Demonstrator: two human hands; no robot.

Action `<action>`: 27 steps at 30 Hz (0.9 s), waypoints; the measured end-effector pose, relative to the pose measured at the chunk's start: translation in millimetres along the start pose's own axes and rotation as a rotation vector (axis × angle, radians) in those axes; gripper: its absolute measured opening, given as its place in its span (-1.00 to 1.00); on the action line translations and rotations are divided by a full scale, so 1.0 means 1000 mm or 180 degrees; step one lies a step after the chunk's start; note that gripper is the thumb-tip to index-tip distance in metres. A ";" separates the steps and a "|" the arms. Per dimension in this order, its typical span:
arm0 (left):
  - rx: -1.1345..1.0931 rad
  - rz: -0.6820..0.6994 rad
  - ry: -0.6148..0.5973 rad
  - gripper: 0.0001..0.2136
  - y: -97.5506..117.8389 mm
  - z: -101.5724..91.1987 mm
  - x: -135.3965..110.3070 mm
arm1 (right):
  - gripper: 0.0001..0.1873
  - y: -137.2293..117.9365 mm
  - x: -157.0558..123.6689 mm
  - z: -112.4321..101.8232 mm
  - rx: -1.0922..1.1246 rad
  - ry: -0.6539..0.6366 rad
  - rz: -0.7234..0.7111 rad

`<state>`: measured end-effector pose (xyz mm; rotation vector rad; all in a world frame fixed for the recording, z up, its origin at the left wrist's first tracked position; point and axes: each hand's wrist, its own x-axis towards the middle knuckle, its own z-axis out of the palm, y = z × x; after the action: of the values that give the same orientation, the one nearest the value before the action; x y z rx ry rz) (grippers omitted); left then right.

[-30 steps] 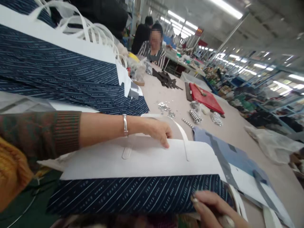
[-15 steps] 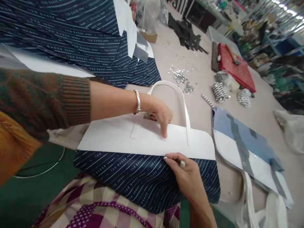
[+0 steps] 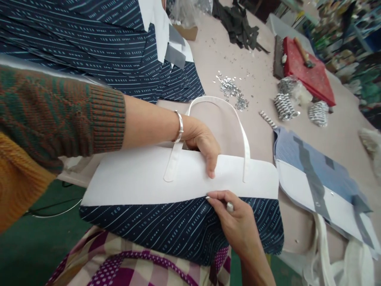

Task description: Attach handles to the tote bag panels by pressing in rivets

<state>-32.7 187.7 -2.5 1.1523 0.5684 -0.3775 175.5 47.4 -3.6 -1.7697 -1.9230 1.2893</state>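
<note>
Lying against left fingers and right fingers, the striped bag

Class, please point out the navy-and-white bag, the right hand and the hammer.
Navy-and-white bag (image 3: 178,190): head view, on its white upper panel.
Right hand (image 3: 237,219): head view, on the back of the hand.
Hammer (image 3: 301,50): head view, on its handle.

Right hand now higher, at the bag's white-navy seam.
</note>
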 end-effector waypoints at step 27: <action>0.2259 0.0211 0.1408 -0.79 0.048 0.017 -0.061 | -0.59 0.020 -0.006 -0.013 -0.0354 0.0799 -0.0273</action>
<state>-51.4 188.9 74.8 1.9604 0.8084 -0.2699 199.6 45.8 -7.5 -1.7816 -1.9355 0.8997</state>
